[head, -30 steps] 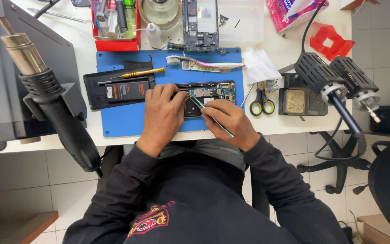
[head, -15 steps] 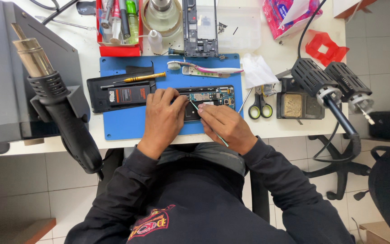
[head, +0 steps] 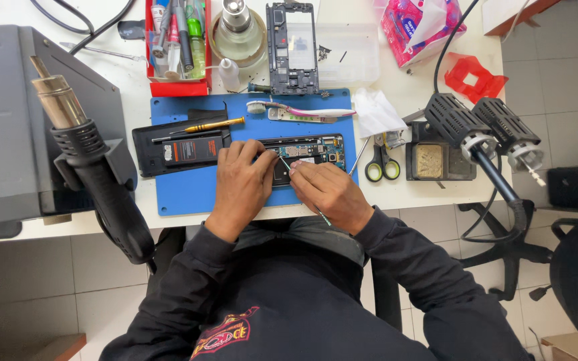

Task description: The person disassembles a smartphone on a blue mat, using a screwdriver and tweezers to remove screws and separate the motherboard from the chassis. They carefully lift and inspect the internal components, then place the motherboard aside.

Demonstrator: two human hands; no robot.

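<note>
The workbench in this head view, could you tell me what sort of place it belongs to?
Probably a phone repair bench: an opened phone lies on a blue work mat, with a hot-air gun and a red tray of tools beside it.

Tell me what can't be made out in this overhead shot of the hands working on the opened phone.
Head view:
- Lower half of the opened black phone with exposed circuit board: covered by the left hand and right hand.
- Tip of the thin metal tool: too small to identify.
- Contents of the red plastic tool tray: cut off by the top edge.
- Grey box-shaped machine: cut by the left edge.
</note>
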